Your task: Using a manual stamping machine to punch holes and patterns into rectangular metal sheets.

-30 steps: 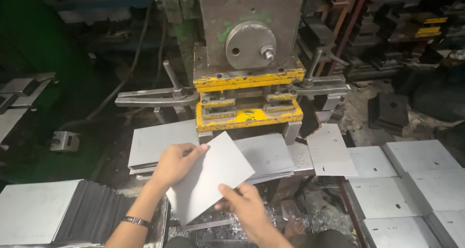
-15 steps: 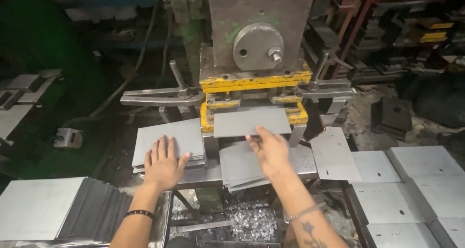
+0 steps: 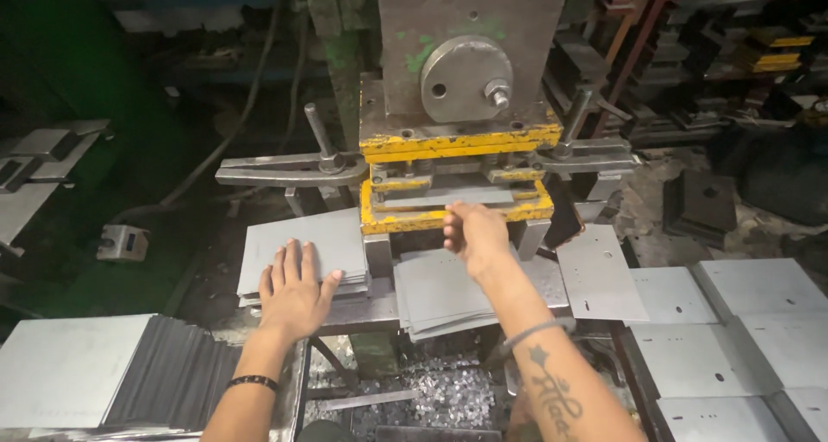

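My right hand (image 3: 476, 235) is at the front of the yellow die (image 3: 405, 221) of a grey press (image 3: 470, 45). Its fingers are closed on the near edge of a thin grey metal sheet (image 3: 431, 198) that lies inside the die slot. My left hand (image 3: 293, 291) rests flat, fingers spread, on a stack of blank grey sheets (image 3: 280, 239) left of the die. Another fanned stack of sheets (image 3: 440, 291) lies below the die, under my right forearm.
Punched sheets (image 3: 733, 321) cover the surface at the right. A large stack of sheets (image 3: 69, 382) stands at the lower left. Metal scraps (image 3: 431, 390) lie beneath the press. Steel clamp arms (image 3: 285, 170) stick out on both sides of the die.
A second ago both hands held one sheet near my body. My right hand has carried it forward into the die slot, and my left hand has dropped onto the left stack.
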